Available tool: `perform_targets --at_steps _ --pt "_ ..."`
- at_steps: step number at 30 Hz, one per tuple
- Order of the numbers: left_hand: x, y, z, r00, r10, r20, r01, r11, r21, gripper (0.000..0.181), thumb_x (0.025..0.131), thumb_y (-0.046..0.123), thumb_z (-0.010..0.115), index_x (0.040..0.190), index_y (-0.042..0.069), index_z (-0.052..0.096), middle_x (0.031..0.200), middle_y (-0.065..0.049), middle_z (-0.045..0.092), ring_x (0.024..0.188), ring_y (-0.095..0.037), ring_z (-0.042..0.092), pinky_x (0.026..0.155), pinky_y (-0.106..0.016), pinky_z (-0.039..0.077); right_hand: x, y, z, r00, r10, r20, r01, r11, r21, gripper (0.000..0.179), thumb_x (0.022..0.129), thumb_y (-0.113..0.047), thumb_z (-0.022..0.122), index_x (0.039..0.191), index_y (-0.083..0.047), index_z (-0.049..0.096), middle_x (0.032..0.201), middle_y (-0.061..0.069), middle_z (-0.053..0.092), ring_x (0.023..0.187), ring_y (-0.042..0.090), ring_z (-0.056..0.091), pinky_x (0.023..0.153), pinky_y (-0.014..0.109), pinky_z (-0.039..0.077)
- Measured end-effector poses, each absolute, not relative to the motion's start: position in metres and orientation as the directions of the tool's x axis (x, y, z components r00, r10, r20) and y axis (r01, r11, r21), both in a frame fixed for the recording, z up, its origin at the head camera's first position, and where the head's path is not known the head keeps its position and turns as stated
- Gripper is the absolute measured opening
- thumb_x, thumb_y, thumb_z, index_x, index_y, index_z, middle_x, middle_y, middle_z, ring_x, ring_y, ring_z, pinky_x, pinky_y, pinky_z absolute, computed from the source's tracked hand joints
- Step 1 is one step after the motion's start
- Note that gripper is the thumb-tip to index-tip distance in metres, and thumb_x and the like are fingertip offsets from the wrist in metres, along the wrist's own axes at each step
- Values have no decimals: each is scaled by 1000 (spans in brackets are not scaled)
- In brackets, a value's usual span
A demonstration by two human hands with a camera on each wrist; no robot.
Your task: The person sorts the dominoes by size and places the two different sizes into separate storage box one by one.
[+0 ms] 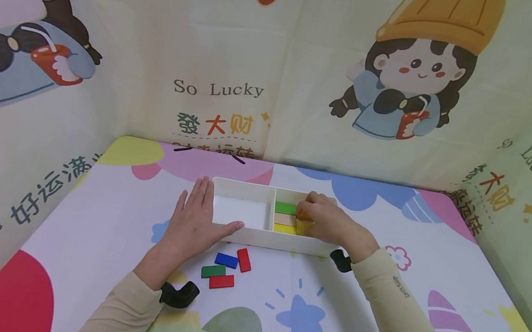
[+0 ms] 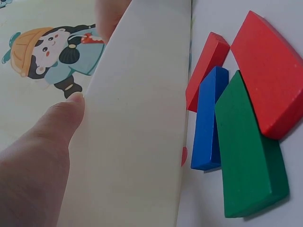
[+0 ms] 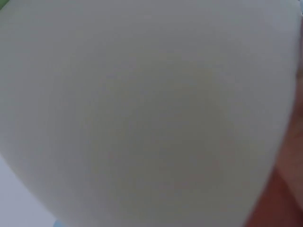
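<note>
A white two-compartment box [image 1: 239, 234] lies across the table. My left hand [image 1: 195, 218] rests at its left end, fingers straight along the end wall and thumb on the front rim; the left wrist view shows that thumb [image 2: 61, 118] against the wall's edge. My right hand [image 1: 331, 222] reaches into the right compartment, its bent fingers pinching a yellow block [image 1: 302, 228]; the fingertips are partly hidden. Beside it in the compartment lie a green block [image 1: 285, 208], a beige block [image 1: 285, 219] and another yellow block [image 1: 285, 229]. The box wall [image 3: 151, 113] fills the right wrist view.
In front of the box lie a blue block [image 1: 226, 260], a dark green block [image 1: 213, 272], a red block [image 1: 244, 260] and a second red block [image 1: 222, 282]. Printed cloth walls [image 1: 300, 137] stand behind and beside the patterned table [image 1: 351, 323].
</note>
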State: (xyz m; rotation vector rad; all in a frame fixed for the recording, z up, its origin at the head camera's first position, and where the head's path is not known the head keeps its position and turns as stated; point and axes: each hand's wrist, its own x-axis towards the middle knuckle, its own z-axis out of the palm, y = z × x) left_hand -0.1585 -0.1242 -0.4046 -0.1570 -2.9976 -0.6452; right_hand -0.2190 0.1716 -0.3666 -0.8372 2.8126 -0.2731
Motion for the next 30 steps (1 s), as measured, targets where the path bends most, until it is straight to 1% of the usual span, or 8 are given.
perform_targets --at_steps 2,5,11,15,18,23,30 --pt "-159 -124 -405 -992 86 88 115 906 407 120 80 74 59 158 -1 7 167 -18 6 155 -36 5 122 -63 8 -218 171 -366 -828 -544 -136 -513 832 -212 33 85 -13 77 117 -13 67 120 8 60 109 25 53 97 41 51" --pt "-159 -124 -405 -993 86 86 114 906 408 120 80 74 58 158 -1 6 167 -18 6 155 -36 4 122 -62 7 -218 171 -366 -839 -523 -150 -489 846 -213 37 85 -14 78 120 -11 67 123 8 62 111 26 54 101 43 51" --pt "-159 -124 -405 -992 84 90 113 906 408 119 80 73 59 158 -1 8 167 -19 7 155 -36 5 122 -62 8 -219 172 -369 -834 -538 -124 -505 834 -222 35 84 -11 78 117 -7 68 118 9 64 106 25 56 98 41 54" --pt "-160 -123 -405 -992 83 97 115 909 400 119 79 73 61 158 -1 9 167 -18 8 155 -37 7 122 -63 9 -219 174 -370 -820 -565 -90 -533 811 -240 33 82 -8 79 113 -7 69 118 10 65 106 26 56 97 42 54" --pt "-160 -122 -406 -992 82 100 116 911 396 119 79 72 62 158 -1 10 167 -19 8 155 -37 7 122 -63 10 -219 173 -371 -811 -579 -91 -540 798 -266 31 81 -8 79 111 -9 70 118 9 64 108 26 56 98 42 53" --pt "-159 -122 -406 -992 82 98 115 909 402 119 79 72 62 158 -1 9 167 -18 7 155 -37 6 122 -63 9 -220 174 -371 -804 -586 -97 -540 790 -292 29 83 -10 78 111 -12 70 118 7 63 110 24 55 101 41 52" --pt "-158 -122 -404 -993 79 88 108 909 402 119 80 71 62 158 -1 8 167 -18 7 155 -37 6 122 -63 9 -217 176 -371 -815 -574 -76 -522 785 -332 26 87 -11 75 112 -8 69 115 8 63 105 24 56 98 40 53"
